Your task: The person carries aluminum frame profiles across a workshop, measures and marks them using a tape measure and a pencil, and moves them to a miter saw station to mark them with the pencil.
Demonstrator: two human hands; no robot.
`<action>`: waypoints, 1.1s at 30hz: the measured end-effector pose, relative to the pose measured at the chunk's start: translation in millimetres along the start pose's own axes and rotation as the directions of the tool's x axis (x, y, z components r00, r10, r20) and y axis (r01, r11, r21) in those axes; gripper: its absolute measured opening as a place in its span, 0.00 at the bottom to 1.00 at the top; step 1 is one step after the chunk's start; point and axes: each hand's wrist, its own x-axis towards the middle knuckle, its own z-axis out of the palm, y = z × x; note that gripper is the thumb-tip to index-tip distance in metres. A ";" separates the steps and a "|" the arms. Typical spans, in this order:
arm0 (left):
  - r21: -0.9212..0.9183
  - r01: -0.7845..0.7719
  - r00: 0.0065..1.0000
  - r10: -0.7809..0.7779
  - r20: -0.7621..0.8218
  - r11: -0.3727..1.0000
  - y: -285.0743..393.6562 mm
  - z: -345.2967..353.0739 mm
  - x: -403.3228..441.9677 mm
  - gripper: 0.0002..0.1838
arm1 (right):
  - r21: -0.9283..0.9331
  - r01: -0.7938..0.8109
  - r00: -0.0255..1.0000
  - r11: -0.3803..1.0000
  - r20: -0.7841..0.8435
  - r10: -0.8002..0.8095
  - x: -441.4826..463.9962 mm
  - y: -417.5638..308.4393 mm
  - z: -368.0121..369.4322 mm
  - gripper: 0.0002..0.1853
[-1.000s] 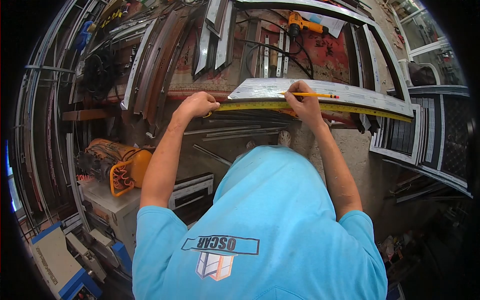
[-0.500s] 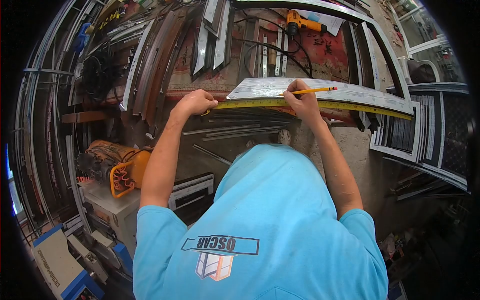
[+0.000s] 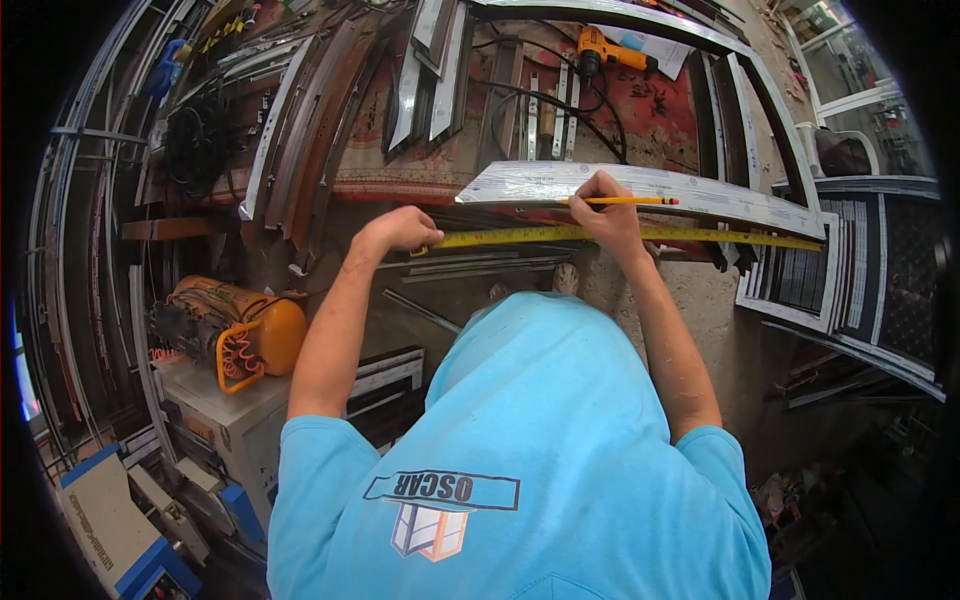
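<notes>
A film-wrapped bar (image 3: 710, 194) crosses the upper centre to right; measuring and marking seem in hand, a mark calling for a steady reading. Below it, a yellow tape (image 3: 505, 238) stretches right from the left hand (image 3: 397, 230), fingers pinched on its end. The right hand (image 3: 607, 212), grip closed, holds a pencil (image 3: 635, 201).

On the red-covered table (image 3: 655, 130) before me, a yellow drill (image 3: 594, 45) lies toward the far right corner, just beside a sheet of paper (image 3: 673, 55), with slim metal strips (image 3: 532, 115) nearer the middle. Brown bars (image 3: 322, 125) jut past the near edge to my left, near a coil of black cable (image 3: 197, 150). An orange compressor (image 3: 283, 335) tops a cabinet (image 3: 240, 405); white-framed screens (image 3: 830, 275) stand off the table's right edge.
</notes>
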 end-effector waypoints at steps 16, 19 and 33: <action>-0.156 0.018 0.994 -0.001 0.109 0.988 -14.8 85.9 -16.3 0.23 | -0.022 -0.028 0.999 0.999 -0.040 0.027 1.8 0.1 3.4 0.09; -0.158 0.016 0.995 0.001 0.103 0.987 -14.8 87.4 -17.9 0.23 | -0.035 -0.023 0.999 0.999 -0.050 0.022 3.3 2.1 5.0 0.09; -0.153 0.062 0.994 -0.047 0.104 0.986 -5.6 79.2 -24.6 0.23 | -0.039 -0.073 0.997 0.997 -0.043 0.071 3.7 5.5 3.5 0.09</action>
